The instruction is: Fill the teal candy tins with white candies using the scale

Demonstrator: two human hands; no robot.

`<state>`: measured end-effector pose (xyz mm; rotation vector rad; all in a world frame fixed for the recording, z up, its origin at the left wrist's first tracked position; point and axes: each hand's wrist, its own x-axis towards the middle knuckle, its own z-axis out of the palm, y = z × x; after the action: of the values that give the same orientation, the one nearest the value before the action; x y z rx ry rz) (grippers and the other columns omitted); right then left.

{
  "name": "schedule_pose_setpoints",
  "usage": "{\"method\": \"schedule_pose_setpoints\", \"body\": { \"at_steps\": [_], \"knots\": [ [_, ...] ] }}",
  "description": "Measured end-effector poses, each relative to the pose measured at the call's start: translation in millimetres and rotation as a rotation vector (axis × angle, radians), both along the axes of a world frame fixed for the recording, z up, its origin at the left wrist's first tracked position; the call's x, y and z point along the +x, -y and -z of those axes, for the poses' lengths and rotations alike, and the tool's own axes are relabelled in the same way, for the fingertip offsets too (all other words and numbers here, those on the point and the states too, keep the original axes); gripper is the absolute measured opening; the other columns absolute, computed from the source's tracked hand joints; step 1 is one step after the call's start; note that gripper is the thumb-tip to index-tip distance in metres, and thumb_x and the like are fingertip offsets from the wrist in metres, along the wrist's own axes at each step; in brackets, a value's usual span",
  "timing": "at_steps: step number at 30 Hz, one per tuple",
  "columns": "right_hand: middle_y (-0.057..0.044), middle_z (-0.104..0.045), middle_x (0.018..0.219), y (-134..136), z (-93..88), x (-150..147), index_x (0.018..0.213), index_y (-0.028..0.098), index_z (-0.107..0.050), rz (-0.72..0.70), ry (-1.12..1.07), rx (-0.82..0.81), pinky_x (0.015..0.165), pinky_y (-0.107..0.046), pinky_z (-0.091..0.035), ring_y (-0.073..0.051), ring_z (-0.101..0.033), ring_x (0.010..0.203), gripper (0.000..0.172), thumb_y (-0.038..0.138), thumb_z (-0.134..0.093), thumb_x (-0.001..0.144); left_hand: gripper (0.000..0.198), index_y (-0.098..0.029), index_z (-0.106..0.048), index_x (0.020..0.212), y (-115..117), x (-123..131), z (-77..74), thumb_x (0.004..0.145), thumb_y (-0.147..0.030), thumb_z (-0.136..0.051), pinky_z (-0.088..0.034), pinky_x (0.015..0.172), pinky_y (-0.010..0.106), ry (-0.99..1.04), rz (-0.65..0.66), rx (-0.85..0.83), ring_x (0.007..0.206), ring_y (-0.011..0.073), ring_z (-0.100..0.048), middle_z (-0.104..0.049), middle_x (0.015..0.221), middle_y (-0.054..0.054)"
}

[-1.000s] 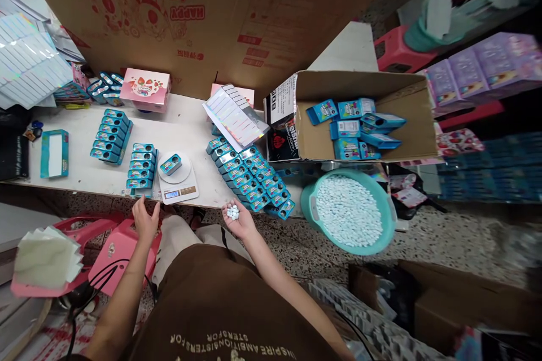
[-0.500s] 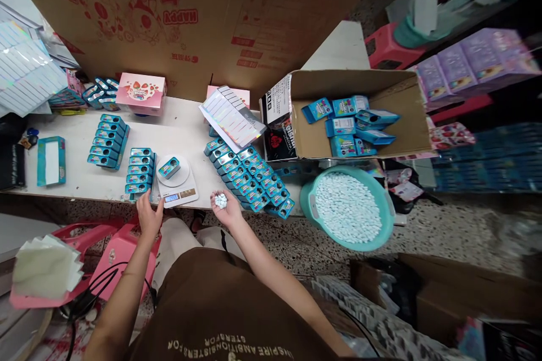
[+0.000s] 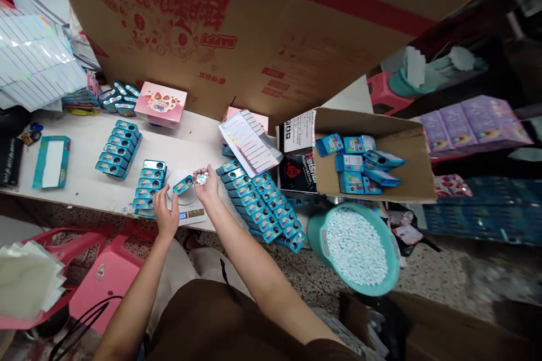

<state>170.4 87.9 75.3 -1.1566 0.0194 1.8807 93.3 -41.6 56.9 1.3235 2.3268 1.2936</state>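
A small blue box (image 3: 183,185) with a round hole in its top stands on the white kitchen scale (image 3: 203,215), whose display is lit. My right hand (image 3: 207,187), palm up and cupped, carries a little heap of white candies (image 3: 202,179) right beside that box. Just left of the scale is my left hand (image 3: 166,212), holding nothing, its fingers stretched toward the box; whether they touch it I cannot tell. Short rows of similar blue boxes (image 3: 150,186) stand to its left. A larger group of blue boxes (image 3: 258,203) stands right of my right hand.
A teal tub (image 3: 315,237) full of white candies stands at the table's right end. Above it, a cardboard carton (image 3: 372,124) holds several blue boxes. A big carton (image 3: 254,22) walls off the back. Pink stools (image 3: 105,282) stand at lower left.
My right hand has moved up and left with the candies, from the table edge to the box on the scale. My left hand has moved right toward that box. The camera view has shifted.
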Motion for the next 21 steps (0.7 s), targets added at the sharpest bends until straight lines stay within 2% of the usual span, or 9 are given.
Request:
{"method": "schedule_pose_setpoints", "body": {
  "at_steps": [3,9,13,21],
  "knots": [
    [0.004,-0.05,0.048,-4,5.4,-15,0.055,0.019,-0.043,0.03,0.033,-0.054,0.048,-0.018,-0.046,-0.008,-0.055,0.049,0.036,0.031,-0.046,0.089,0.033,-0.016,-0.053,0.117,9,-8,9.8,0.088,-0.031,-0.046,-0.038,0.096,0.037,0.024,-0.031,-0.009,0.108,0.0212,-0.051,-0.059,0.111,0.012],
    [0.005,-0.049,0.047,1,14.2,-26,0.054,0.018,-0.044,0.068,0.317,0.029,0.051,-0.02,-0.046,-0.009,-0.056,0.049,0.038,0.041,-0.052,0.083,0.031,-0.016,-0.054,0.115,27,-9,26.7,0.088,-0.03,-0.046,-0.039,0.095,0.038,0.068,-0.063,-0.045,0.106,0.0214,-0.052,-0.061,0.107,0.011],
    [0.006,-0.046,0.044,3,14.5,-29,0.05,0.019,-0.042,0.079,0.431,0.137,0.054,-0.022,-0.046,-0.01,-0.055,0.049,0.041,0.044,-0.051,0.081,0.03,-0.017,-0.054,0.114,23,-3,30.6,0.088,-0.029,-0.045,-0.04,0.094,0.038,0.104,-0.03,-0.052,0.106,0.0215,-0.052,-0.061,0.107,0.011],
    [0.005,-0.045,0.042,2,16.3,-32,0.047,0.019,-0.04,0.079,0.505,0.13,0.055,-0.022,-0.046,-0.01,-0.056,0.049,0.043,0.043,-0.049,0.082,0.028,-0.017,-0.054,0.113,14,1,35.8,0.088,-0.028,-0.045,-0.04,0.095,0.038,0.142,-0.028,-0.041,0.106,0.0209,-0.052,-0.062,0.107,0.01]
  ]
}}
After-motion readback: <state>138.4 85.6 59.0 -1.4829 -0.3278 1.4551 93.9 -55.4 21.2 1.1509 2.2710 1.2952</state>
